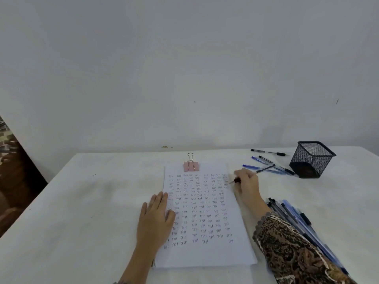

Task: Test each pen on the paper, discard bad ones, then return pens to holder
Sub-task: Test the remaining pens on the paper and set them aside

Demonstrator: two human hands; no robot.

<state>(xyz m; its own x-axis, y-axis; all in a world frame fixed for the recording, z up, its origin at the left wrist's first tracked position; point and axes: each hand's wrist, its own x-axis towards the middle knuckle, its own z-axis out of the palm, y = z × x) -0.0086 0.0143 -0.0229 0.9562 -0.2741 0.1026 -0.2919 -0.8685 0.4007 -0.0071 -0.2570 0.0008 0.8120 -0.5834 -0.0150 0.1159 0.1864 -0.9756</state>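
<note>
Head view: right hand (246, 182) at centre right, grip closed on a dark-tipped pen (235, 180).
Pen axis: tip points left, at the right edge of the white written-over paper (205, 255).
Left hand (156, 218): flat, open, pinning the paper.
Black mesh holder (311, 159): upper right, nearer the right hand.

Sole legible text: the handwritten word "Test", repeated in rows and columns across the white sheet of paper (205, 253), from just below the pink binder clip (191, 166) at its top edge down towards its lower part. Upper rows are faint and partly unreadable. No brands, numbers or signs are legible elsewhere.
</note>
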